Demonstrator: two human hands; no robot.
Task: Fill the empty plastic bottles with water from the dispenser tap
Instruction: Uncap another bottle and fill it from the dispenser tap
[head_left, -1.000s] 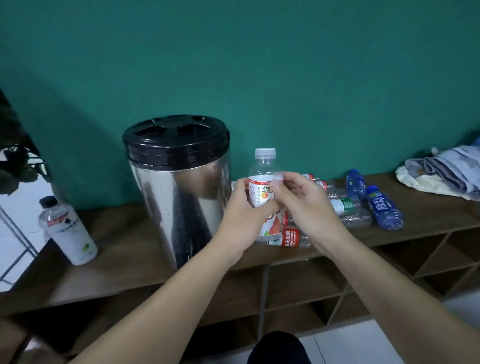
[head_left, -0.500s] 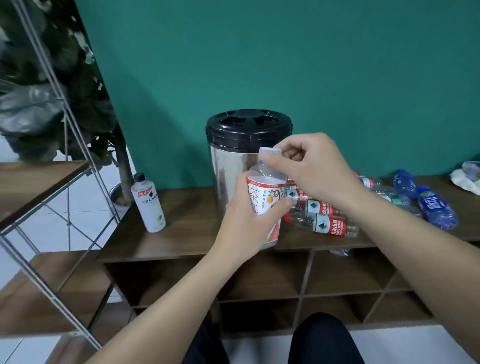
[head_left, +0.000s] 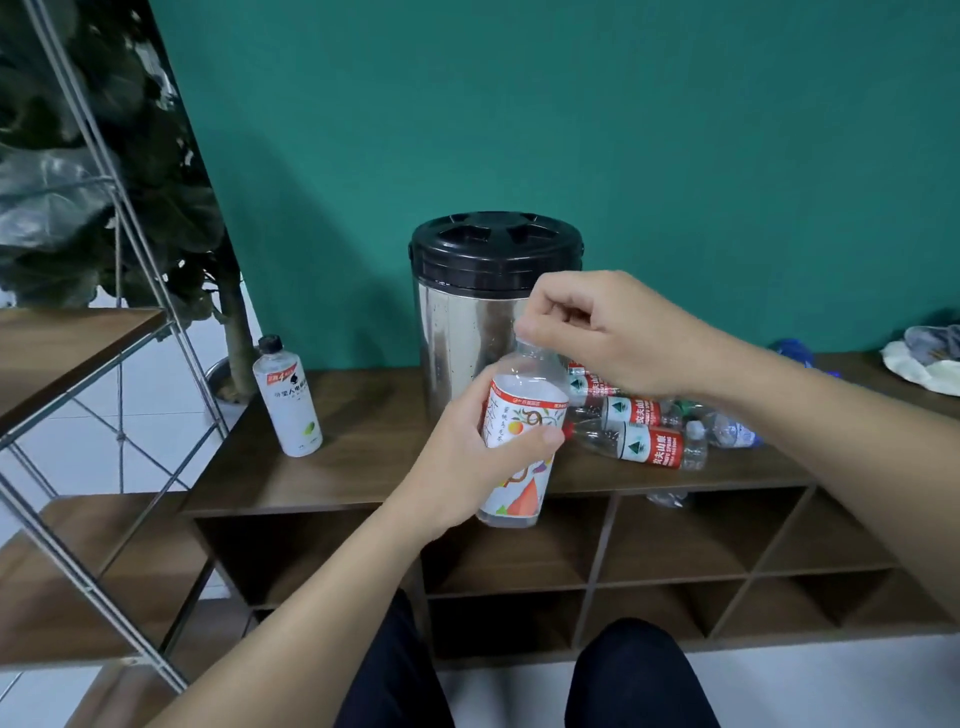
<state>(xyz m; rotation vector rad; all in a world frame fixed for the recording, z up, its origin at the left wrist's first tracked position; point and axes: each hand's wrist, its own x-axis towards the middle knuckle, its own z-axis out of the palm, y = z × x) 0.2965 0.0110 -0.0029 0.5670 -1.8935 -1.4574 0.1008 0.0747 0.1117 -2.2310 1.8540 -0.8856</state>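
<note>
Fingers (head_left: 550, 312) of our right hand (head_left: 613, 332) curl over the neck of the clear plastic bottle with the peach-printed label (head_left: 519, 441); whether they pinch its cap we cannot tell. Our left hand (head_left: 467, 462) grips that bottle, held just before the steel water dispenser with the black lid (head_left: 467, 322). Right of the dispenser, red-labelled empty bottles (head_left: 639, 441) lie on the brown wooden desk (head_left: 363, 457).

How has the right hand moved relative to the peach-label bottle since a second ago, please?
Yes. The right hand has risen from the label of the peach-label bottle to its top, where its fingers now curl over the cap area.
</note>
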